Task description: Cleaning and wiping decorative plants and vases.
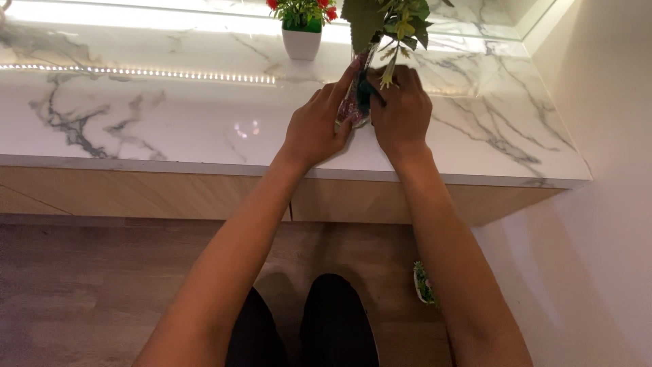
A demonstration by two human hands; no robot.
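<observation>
A clear glass vase [354, 102] stands on the white marble-look counter [170, 129], toward its right half and near the front edge, and both hands are wrapped around it. The vase looks transparent with something pinkish and patterned showing through its wall, and green leafy stems [387, 20] with small yellowish sprigs rise from its mouth and spread out of the top of the view. The left hand [316, 129] grasps the vase from its left side, fingers curved along the glass with the index finger stretched upward. The right hand [402, 112] presses a dark green cloth [365, 95] against the right side of the vase, fingers closed over it. Behind, just left of the vase, sits a small white pot [301, 42] with red flowers and green leaves. The counter is glossy with grey veins, and a strip of small lights [136, 73] runs along its back step. Below it is a light wooden front [136, 194], then a wood-toned floor [81, 292]. A small green plant in a white holder [422, 284] lies on the floor by the right forearm, and a plain pale wall [604, 102] closes the right side
</observation>
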